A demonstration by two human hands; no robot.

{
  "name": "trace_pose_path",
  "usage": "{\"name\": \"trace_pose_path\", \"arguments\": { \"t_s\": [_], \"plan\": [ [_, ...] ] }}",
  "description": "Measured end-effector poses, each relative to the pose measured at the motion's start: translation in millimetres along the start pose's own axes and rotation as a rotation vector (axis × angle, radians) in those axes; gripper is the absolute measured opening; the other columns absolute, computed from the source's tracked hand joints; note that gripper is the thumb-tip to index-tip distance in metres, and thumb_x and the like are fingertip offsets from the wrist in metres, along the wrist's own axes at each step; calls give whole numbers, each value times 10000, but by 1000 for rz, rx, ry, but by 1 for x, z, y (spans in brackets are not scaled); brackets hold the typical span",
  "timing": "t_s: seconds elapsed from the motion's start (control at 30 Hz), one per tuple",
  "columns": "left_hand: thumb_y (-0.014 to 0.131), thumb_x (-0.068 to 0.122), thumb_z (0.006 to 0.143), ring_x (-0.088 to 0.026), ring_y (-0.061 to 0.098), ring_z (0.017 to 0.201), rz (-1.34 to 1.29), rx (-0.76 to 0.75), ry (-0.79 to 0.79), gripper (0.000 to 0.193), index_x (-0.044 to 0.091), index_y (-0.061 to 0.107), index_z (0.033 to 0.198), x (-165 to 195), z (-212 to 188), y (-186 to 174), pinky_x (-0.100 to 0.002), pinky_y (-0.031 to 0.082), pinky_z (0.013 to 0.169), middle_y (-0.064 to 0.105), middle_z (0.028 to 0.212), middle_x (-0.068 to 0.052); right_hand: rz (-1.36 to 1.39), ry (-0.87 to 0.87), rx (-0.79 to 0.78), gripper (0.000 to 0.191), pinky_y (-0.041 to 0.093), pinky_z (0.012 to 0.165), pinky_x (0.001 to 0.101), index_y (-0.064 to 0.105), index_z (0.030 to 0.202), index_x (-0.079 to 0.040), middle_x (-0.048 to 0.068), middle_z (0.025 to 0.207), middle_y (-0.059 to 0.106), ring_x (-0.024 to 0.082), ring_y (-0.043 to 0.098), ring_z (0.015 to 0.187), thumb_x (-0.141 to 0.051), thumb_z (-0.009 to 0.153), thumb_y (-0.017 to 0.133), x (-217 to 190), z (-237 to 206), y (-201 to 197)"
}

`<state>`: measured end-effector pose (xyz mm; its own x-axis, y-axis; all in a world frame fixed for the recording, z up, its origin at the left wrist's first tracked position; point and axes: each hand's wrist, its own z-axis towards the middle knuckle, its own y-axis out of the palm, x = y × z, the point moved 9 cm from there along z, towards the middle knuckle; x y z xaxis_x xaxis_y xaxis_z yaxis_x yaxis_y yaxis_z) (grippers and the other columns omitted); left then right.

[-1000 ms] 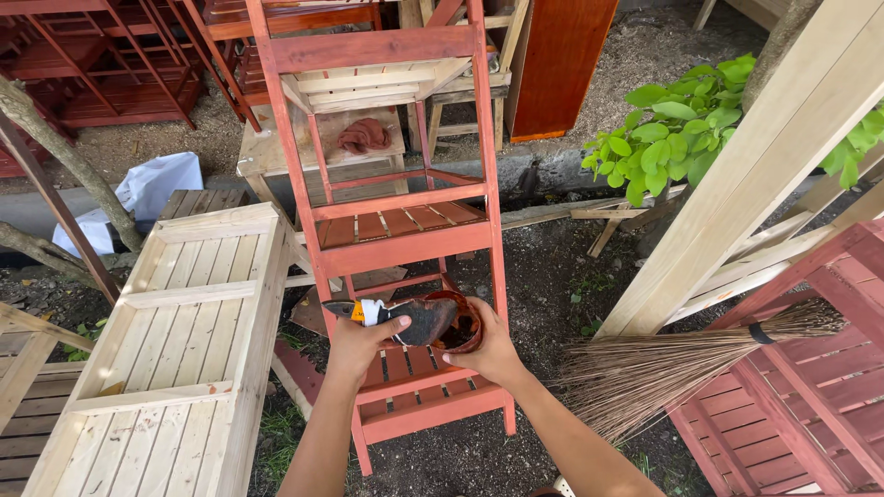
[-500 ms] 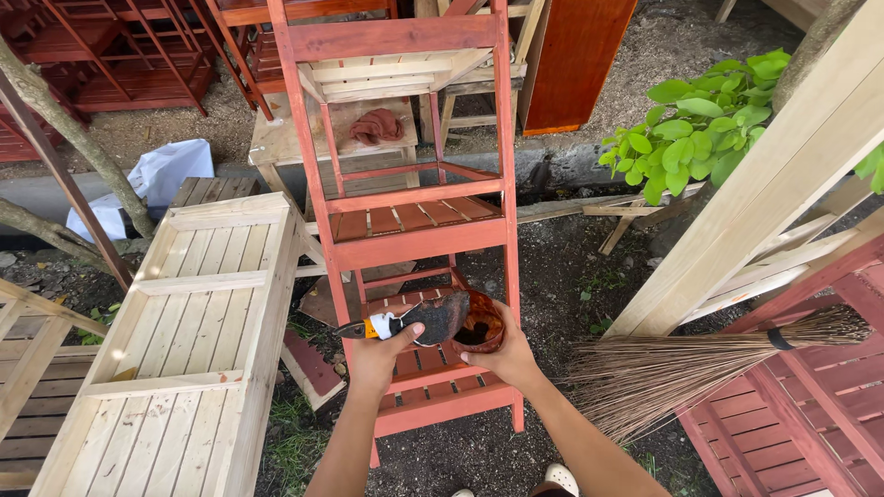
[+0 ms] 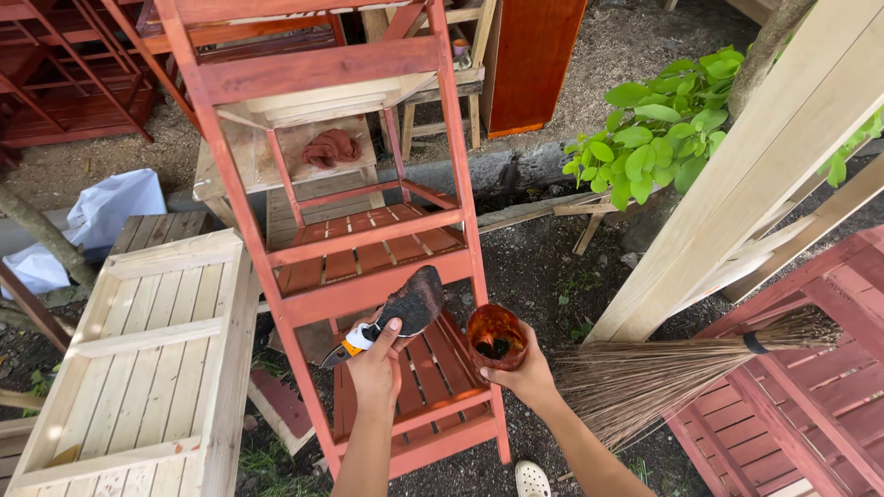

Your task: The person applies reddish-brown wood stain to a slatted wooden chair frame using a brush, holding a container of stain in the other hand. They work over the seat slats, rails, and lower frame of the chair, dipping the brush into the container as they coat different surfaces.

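My left hand (image 3: 376, 365) grips the white and orange handle of a wide paintbrush (image 3: 408, 304) whose dark bristles point up and to the right. My right hand (image 3: 520, 375) holds a small round cup (image 3: 495, 335) stained red-brown, with dark stain inside. Both are in front of a tall red-stained wooden shelf rack (image 3: 364, 235) with slatted shelves. The brush head lies over the rack's lower front rail, beside its right upright.
An unpainted slatted wooden rack (image 3: 147, 368) lies at left. A twig broom (image 3: 681, 368) lies at right over red-stained frames (image 3: 810, 405). Pale planks (image 3: 737, 202) lean at right beside a leafy plant (image 3: 654, 138). A red rag (image 3: 331, 147) sits on a bare stool behind.
The view has moved closer to the rack. My left hand has lifted the brush out of the cup and swung it up to the left; the cup has shifted right.
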<state>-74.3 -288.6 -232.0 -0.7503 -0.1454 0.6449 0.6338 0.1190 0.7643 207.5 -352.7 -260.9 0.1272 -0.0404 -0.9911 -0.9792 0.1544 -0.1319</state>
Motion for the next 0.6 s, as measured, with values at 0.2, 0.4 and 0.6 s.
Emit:
{"name": "trace_pose_path", "arguments": {
  "t_s": [0.2, 0.4, 0.6],
  "plan": [
    [811, -69, 938, -191, 611, 887, 195, 54, 221, 297, -69, 594, 1141, -16, 53, 17, -356, 556, 799, 662, 1064, -148, 86, 31, 34, 1130, 473, 1137, 416, 298, 1515, -52, 146, 1429, 556, 258, 539, 1361, -120, 591, 946, 23, 18, -44],
    [826, 8, 825, -131, 680, 1036, 402, 250, 248, 311, -34, 626, 1059, -52, 86, 43, -287, 543, 943, 731, 1116, -84, 96, 105, -27, 1132, 467, 1140, 421, 293, 1525, -72, 125, 1432, 550, 246, 526, 1366, -95, 595, 938, 26, 46, -54],
    [859, -26, 834, -158, 622, 945, 371, 323, 405, 352, -63, 670, 1128, 11, 91, -16, -324, 502, 859, 698, 1082, -88, 98, 19, -91, 1121, 462, 1130, 433, 296, 1520, -56, 144, 1427, 551, 269, 523, 1366, -90, 600, 936, 16, 72, -51]
  ]
}}
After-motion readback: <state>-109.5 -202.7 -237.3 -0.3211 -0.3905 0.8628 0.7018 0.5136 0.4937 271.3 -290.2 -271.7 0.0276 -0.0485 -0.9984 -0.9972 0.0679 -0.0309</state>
